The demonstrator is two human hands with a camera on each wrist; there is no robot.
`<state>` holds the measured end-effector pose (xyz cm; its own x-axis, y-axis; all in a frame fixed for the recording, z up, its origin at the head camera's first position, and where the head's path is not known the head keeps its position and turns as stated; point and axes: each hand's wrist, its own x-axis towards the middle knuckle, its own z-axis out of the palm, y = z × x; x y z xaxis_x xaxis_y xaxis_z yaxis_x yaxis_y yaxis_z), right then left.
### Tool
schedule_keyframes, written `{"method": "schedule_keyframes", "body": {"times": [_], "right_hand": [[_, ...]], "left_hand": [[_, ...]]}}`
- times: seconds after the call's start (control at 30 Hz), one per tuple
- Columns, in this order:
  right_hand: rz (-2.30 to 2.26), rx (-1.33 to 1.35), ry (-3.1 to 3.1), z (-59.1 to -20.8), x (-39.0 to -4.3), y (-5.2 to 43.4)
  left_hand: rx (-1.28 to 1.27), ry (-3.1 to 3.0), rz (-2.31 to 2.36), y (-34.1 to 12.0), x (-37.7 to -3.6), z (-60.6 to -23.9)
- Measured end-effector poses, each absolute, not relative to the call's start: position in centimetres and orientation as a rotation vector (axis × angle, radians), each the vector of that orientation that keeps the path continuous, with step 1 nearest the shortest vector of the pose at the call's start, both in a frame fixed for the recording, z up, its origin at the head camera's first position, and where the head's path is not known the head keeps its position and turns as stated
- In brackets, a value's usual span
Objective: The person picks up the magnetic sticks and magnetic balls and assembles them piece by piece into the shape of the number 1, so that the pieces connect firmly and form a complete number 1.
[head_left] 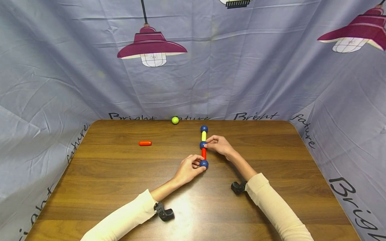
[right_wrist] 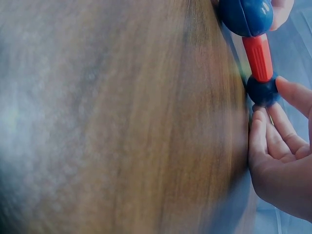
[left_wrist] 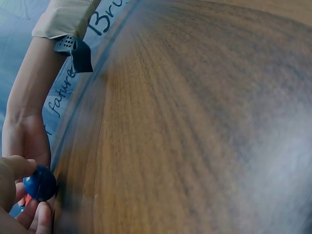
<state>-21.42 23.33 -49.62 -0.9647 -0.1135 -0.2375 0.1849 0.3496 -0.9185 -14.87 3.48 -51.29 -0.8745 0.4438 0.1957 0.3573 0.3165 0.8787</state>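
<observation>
A straight chain lies on the wooden table: a far blue ball (head_left: 204, 128), a yellow rod (head_left: 204, 136), a middle blue ball (head_left: 202, 145), a red rod (head_left: 204, 154) and a near blue ball (head_left: 204, 164). My left hand (head_left: 187, 169) pinches the near ball between thumb and fingers, as the left wrist view confirms with that blue ball (left_wrist: 40, 183). The middle ball is pinched by my right hand (head_left: 222, 146) from the right side. In the right wrist view the red rod (right_wrist: 258, 57) joins the two held balls end to end.
A second red rod (head_left: 145, 143) lies loose at the left of the table (head_left: 120, 170). At the back edge, against the curtain, sits a yellow-green ball (head_left: 175, 120). Printed curtains (head_left: 211, 83) enclose the table at the back and sides.
</observation>
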Motion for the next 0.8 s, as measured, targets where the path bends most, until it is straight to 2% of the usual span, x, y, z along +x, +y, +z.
{"method": "schedule_keyframes", "body": {"times": [0.4,0.8], "right_hand": [[-1.666,0.068,2.348,-49.5,-21.3,23.2],[-1.667,0.054,2.354,-49.6,-21.3,23.2]], "left_hand": [[0.748,2.439,1.648,2.7,-15.2,-51.2],[0.642,2.531,1.756,-1.9,-18.1,-48.9]]}}
